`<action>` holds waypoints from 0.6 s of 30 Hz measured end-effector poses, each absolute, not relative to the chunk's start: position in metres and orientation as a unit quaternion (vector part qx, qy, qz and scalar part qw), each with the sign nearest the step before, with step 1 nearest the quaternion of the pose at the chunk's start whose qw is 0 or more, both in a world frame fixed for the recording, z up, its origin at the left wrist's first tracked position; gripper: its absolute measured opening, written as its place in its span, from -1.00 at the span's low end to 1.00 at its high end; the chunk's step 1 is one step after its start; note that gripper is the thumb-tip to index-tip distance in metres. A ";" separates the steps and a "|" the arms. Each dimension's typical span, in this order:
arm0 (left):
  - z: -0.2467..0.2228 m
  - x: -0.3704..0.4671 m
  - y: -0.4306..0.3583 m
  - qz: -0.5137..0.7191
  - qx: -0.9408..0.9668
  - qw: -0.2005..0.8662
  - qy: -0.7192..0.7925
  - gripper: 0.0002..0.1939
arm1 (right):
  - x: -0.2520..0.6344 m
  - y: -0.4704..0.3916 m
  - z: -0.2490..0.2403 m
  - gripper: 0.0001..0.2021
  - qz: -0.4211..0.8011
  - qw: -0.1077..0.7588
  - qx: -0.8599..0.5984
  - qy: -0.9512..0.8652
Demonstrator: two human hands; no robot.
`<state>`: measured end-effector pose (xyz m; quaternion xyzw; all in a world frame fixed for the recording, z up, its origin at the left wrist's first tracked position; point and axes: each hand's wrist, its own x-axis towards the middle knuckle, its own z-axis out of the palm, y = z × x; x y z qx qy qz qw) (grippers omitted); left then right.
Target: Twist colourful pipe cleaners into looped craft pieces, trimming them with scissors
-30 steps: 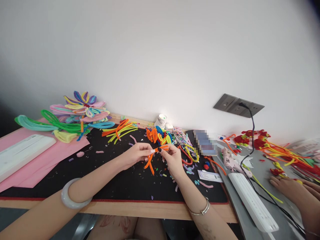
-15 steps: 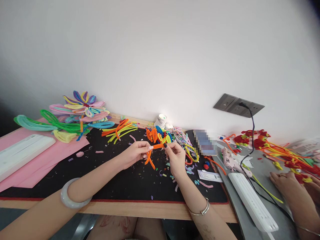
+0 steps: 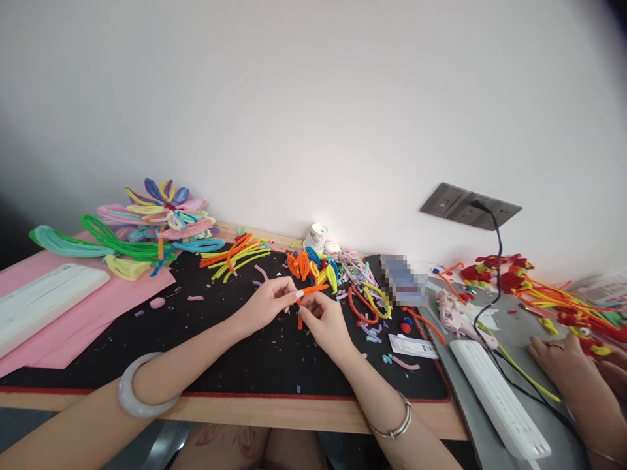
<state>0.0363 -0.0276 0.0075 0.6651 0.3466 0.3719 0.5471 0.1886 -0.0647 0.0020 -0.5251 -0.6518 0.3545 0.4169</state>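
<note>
My left hand [image 3: 275,301] pinches an orange pipe cleaner [image 3: 313,289] over the black mat [image 3: 210,359]. Close beside it, my right hand [image 3: 323,321] has thumb and fingers closed on the same orange piece, just below the left fingertips. One orange end sticks out to the upper right, and a short bit hangs below the fingers. Behind the hands lie orange loops [image 3: 298,264] and a yellow-green loop [image 3: 332,277]. A bundle of orange and yellow pipe cleaners [image 3: 235,256] rests further left.
Pipe-cleaner flowers [image 3: 169,207] and a white case [image 3: 49,303] on pink paper stand left. To the right are a phone [image 3: 404,279], a pink glue gun [image 3: 453,313], a white power strip [image 3: 499,398] with a black cable, and another person's hand [image 3: 563,359] by red figures [image 3: 578,320].
My right hand has moved left and down, up against my left hand. The orange strands that hung crossed below are now mostly hidden by the fingers.
</note>
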 end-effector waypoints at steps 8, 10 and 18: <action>0.008 0.034 -0.026 0.370 0.699 0.483 0.375 -0.72 | 0.191 -0.066 0.007 -0.94 0.348 0.419 -0.493 -0.678; 0.008 0.034 -0.026 0.371 0.696 0.486 0.376 -0.72 | 0.190 -0.066 0.006 -0.95 0.345 0.415 -0.491 -0.684; 0.012 0.035 -0.028 0.369 0.698 0.466 0.399 -0.71 | 0.193 -0.063 0.002 -0.91 0.288 0.397 -0.507 -0.709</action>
